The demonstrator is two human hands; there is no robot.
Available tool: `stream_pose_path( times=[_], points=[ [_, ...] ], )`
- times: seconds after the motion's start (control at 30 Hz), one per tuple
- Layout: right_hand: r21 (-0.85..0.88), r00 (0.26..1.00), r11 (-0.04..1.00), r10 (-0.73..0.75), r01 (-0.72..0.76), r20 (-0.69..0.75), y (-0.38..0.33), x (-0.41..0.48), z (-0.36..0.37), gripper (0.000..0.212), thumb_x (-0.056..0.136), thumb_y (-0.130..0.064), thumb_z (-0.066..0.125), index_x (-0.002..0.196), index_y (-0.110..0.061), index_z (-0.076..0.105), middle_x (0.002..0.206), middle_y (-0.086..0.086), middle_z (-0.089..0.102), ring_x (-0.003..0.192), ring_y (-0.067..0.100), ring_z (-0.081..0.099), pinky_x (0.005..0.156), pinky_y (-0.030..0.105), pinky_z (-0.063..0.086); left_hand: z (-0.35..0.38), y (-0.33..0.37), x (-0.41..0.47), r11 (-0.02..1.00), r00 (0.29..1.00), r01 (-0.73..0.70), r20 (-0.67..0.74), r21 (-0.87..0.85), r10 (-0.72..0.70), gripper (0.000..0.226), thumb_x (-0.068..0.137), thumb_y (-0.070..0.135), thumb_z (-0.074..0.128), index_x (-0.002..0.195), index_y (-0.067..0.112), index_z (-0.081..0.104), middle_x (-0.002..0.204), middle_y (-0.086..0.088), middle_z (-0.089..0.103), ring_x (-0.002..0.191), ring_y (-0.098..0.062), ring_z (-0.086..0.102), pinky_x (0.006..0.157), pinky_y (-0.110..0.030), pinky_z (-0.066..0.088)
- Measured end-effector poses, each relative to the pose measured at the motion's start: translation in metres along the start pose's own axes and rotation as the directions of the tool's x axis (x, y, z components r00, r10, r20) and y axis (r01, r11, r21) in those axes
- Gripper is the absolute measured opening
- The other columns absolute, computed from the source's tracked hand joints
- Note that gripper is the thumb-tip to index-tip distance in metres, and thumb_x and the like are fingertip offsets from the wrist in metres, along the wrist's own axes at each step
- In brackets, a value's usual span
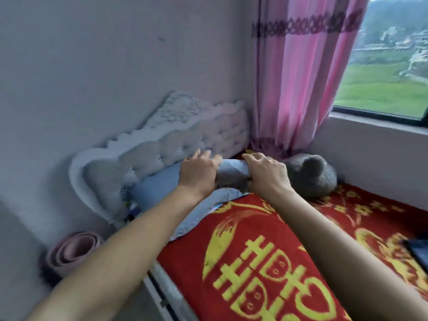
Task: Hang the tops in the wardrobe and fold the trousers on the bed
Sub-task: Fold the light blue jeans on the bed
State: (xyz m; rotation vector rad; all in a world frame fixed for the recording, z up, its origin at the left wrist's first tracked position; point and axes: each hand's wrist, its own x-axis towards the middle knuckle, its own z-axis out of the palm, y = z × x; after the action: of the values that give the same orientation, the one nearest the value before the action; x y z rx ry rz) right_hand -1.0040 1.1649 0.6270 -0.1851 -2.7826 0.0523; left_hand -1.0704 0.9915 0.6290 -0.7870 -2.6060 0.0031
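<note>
Both hands work at the bed's head edge: left hand rests flat-fingered on the grey garment, right hand grips it. Press evenly so folds stay square on the pillow.

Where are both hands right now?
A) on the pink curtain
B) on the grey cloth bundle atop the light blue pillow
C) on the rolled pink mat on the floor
B: the left hand and right hand both sit on the grey cloth bundle over the light blue pillow, by the white headboard.
</note>
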Motion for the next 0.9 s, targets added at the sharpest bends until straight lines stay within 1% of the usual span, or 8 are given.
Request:
stream_pose_path(
  times=[0.07, 0.17, 0.27, 0.4, 0.5, 0.63, 0.77, 0.9],
  points=[
    [0.037, 0.991, 0.992, -0.124, 0.123, 0.041, -0.053, 0.003, 0.007, 0.072, 0.069, -0.042, 0.08, 0.132, -0.025, 0.05, 0.127, 0.002, 0.059, 0.109, 0.029, 0.064, 0.082, 0.038, 0.053, -0.013, -0.041, -0.043, 0.991, 0.991, 0.116, 0.061, 0.06, -0.119, 0.038, 0.076, 0.034, 0.064, 0.113, 0.027, 0.055, 0.115, 0.0, 0.059, 0.112, -0.027, 0.054, 0.08, -0.04, 0.052],
    [0.118, 0.944, 0.94, -0.328, 0.321, 0.044, -0.147, 0.001, 0.002, 0.062, 0.072, -0.034, 0.077, 0.128, -0.023, 0.051, 0.123, 0.004, 0.061, 0.106, 0.032, 0.065, 0.072, 0.036, 0.046, -0.05, -0.107, -0.113, 0.944, 0.947, 0.293, 0.086, 0.152, -0.308, 0.043, 0.075, 0.029, 0.063, 0.117, 0.03, 0.055, 0.118, 0.003, 0.06, 0.113, -0.025, 0.056, 0.082, -0.037, 0.051],
    [0.176, 0.863, 0.847, -0.504, 0.502, -0.038, -0.242, -0.009, -0.024, 0.053, 0.076, -0.027, 0.069, 0.126, -0.023, 0.052, 0.12, 0.005, 0.062, 0.103, 0.034, 0.065, 0.067, 0.035, 0.042, -0.107, -0.166, -0.182, 0.856, 0.883, 0.446, 0.028, 0.261, -0.469, 0.05, 0.072, 0.026, 0.064, 0.121, 0.031, 0.054, 0.122, 0.003, 0.06, 0.113, -0.026, 0.057, 0.081, -0.035, 0.048],
    [0.228, 0.722, 0.685, -0.67, 0.691, -0.173, -0.361, -0.035, -0.077, 0.066, 0.069, -0.029, 0.075, 0.13, -0.022, 0.051, 0.123, 0.007, 0.061, 0.108, 0.033, 0.065, 0.076, 0.038, 0.05, -0.187, -0.226, -0.272, 0.696, 0.773, 0.618, -0.122, 0.364, -0.623, 0.047, 0.072, 0.026, 0.063, 0.118, 0.029, 0.055, 0.118, 0.001, 0.062, 0.109, -0.027, 0.058, 0.082, -0.036, 0.047],
    [0.213, 0.627, 0.59, -0.735, 0.779, -0.259, -0.441, -0.061, -0.113, 0.065, 0.067, -0.033, 0.078, 0.125, -0.022, 0.053, 0.118, 0.006, 0.063, 0.102, 0.034, 0.066, 0.069, 0.036, 0.046, -0.234, -0.262, -0.338, 0.578, 0.706, 0.697, -0.261, 0.425, -0.659, 0.047, 0.072, 0.024, 0.064, 0.119, 0.027, 0.057, 0.118, 0.002, 0.063, 0.11, -0.024, 0.057, 0.084, -0.037, 0.047],
    [0.142, 0.512, 0.497, -0.779, 0.856, -0.362, -0.543, -0.1, -0.147, 0.049, 0.075, -0.029, 0.071, 0.119, -0.022, 0.052, 0.109, 0.004, 0.063, 0.091, 0.032, 0.066, 0.063, 0.034, 0.041, -0.284, -0.312, -0.42, 0.465, 0.64, 0.758, -0.382, 0.457, -0.667, 0.046, 0.071, 0.019, 0.062, 0.115, 0.026, 0.06, 0.114, 0.002, 0.065, 0.108, -0.025, 0.059, 0.083, -0.04, 0.048],
    [0.124, 0.457, 0.454, -0.766, 0.882, -0.453, -0.637, -0.132, -0.169, 0.043, 0.076, -0.028, 0.069, 0.116, -0.024, 0.053, 0.102, 0.002, 0.063, 0.084, 0.03, 0.067, 0.059, 0.033, 0.04, -0.324, -0.375, -0.488, 0.414, 0.626, 0.768, -0.436, 0.49, -0.646, 0.05, 0.07, 0.017, 0.063, 0.119, 0.026, 0.06, 0.114, 0.002, 0.066, 0.106, -0.025, 0.06, 0.083, -0.039, 0.048],
    [0.086, 0.404, 0.427, -0.744, 0.9, -0.532, -0.728, -0.155, -0.189, 0.041, 0.08, -0.029, 0.067, 0.12, -0.025, 0.056, 0.101, 0.0, 0.065, 0.081, 0.027, 0.067, 0.056, 0.031, 0.039, -0.361, -0.442, -0.544, 0.395, 0.624, 0.768, -0.45, 0.504, -0.638, 0.047, 0.073, 0.019, 0.061, 0.119, 0.026, 0.058, 0.115, 0.001, 0.065, 0.107, -0.026, 0.059, 0.083, -0.039, 0.048]
  ],
)
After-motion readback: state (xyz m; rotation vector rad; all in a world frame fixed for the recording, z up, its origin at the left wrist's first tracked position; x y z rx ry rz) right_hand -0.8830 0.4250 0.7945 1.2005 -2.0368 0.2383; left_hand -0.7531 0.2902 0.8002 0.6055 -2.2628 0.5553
